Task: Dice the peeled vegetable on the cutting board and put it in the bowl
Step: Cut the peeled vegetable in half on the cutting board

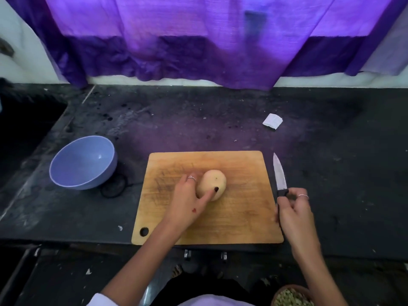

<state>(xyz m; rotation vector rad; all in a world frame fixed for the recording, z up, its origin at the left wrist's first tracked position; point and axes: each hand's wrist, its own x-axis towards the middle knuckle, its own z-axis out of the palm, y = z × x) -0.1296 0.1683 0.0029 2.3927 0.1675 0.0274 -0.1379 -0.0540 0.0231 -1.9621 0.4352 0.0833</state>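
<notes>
We saw a dark counter (220, 120) filling the view, purple curtain (198, 40) across 12 o'clock. Wooden cutting board (242, 217) sat at centre; blue bowl (82, 162) lay at the board's 9 o'clock, well apart, nothing visible inside. Peeled vegetable (213, 181), whole and uncut, sat mid-board. Our left hand (187, 199) held it, thumb laid over its near side, fingers round its 9 o'clock flank. Our right hand (293, 210) gripped the knife (280, 173) by its dark handle just off the board's 3 o'clock edge, blade pointing to 12. A paper scrap (272, 121) lay at 1 o'clock.

Risks, as we judged them: the vegetable is rounded, so it could roll under the first cut; the thumb lay where the blade might land; diced bits could spill on the carry to the bowl.
</notes>
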